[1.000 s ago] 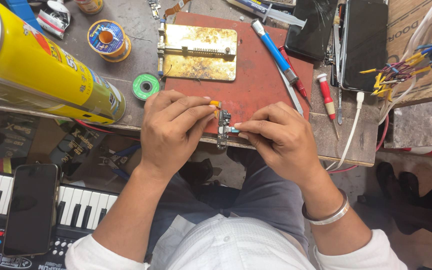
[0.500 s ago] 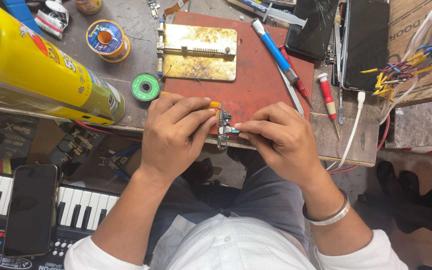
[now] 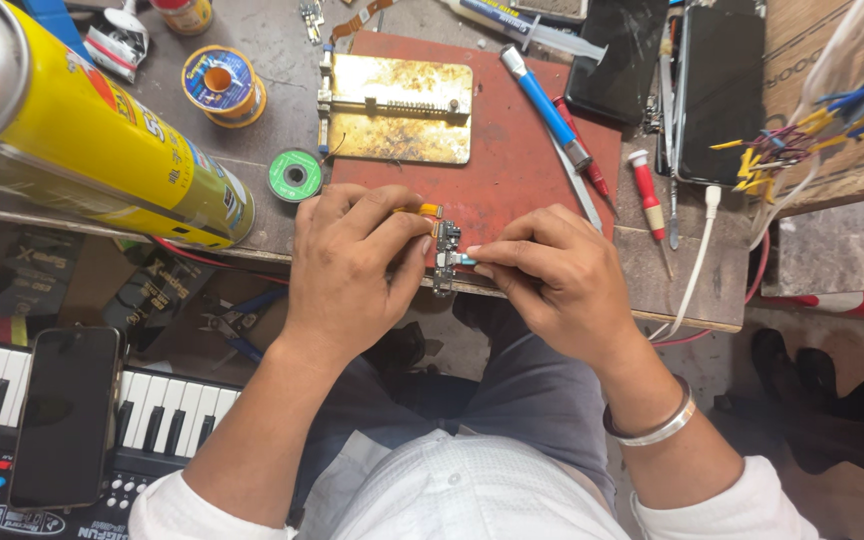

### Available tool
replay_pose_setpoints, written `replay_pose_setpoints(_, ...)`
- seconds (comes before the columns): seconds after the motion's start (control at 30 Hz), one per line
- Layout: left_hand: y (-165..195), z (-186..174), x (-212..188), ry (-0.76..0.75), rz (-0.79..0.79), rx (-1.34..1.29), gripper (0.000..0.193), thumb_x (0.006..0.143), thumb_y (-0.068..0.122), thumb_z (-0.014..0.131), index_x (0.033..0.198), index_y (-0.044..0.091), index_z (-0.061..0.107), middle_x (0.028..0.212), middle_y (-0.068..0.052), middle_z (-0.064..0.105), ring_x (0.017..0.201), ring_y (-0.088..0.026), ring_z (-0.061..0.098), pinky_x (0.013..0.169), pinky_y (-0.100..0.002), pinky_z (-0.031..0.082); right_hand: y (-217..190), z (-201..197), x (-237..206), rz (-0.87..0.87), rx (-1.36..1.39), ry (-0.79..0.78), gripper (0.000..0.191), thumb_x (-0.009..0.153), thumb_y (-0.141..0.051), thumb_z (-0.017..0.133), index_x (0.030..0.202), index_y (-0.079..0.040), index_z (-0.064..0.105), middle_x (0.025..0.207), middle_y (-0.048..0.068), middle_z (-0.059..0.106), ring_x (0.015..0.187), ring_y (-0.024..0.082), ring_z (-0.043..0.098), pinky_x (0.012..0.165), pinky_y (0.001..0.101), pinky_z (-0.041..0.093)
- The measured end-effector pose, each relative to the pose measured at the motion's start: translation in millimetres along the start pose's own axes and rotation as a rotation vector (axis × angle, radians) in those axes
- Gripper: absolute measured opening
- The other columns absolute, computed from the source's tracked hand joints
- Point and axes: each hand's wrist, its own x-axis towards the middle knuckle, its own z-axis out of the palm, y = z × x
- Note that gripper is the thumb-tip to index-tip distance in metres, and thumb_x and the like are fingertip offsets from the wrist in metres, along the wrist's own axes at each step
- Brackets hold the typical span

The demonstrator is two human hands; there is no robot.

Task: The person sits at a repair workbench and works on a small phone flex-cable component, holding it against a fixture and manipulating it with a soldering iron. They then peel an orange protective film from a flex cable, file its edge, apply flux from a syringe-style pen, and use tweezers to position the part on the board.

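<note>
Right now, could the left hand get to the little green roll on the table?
Probably yes. The green roll lies just beyond the left hand with nothing between them. But its fingers are busy pinching a small circuit board, so it would have to let go first.

Grey workbench (image 3: 272, 150) with a red mat (image 3: 512, 180) on it.
On bench: yellow spray can (image 3: 102, 150) far left, solder spool (image 3: 220, 85), green-cored reel (image 3: 295, 176), white cable (image 3: 697, 260) right. On mat: brass holder plate (image 3: 399, 110), blue-handled tool (image 3: 542, 105), red screwdriver (image 3: 647, 195), dark phones (image 3: 722, 90) far right.
</note>
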Motion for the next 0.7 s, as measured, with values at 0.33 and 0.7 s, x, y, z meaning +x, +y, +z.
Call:
replay_pose_setpoints(0.33,2,-8,10,-0.022,-0.029,-0.08,0.036,0.091,0.0,0.065,0.125,0.007,0.069,0.111,-0.007,0.072,0.106,-0.03,0.064,0.095,-0.045,0.048,2,-4,0,-0.019,0.035,0.016,0.021,0.081,-0.006,0.08,0.101,-0.012,0.079,0.092,0.003,0.068,0.086,0.021,0.065,0.072,0.035,0.053)
replay_pose_setpoints(0.7,4,-24,53,-0.33,-0.007,0.017,0.03,0.077,0.002,0.072,0.105,0.009,0.073,0.095,-0.007,0.073,0.1,-0.032,0.064,0.088,-0.045,0.049,-1,-8,-1,-0.017,0.024,0.048,0.018,0.082,-0.012,0.08,0.099,-0.016,0.08,0.089,0.001,0.067,0.086,0.022,0.064,0.074,0.0363,0.053)
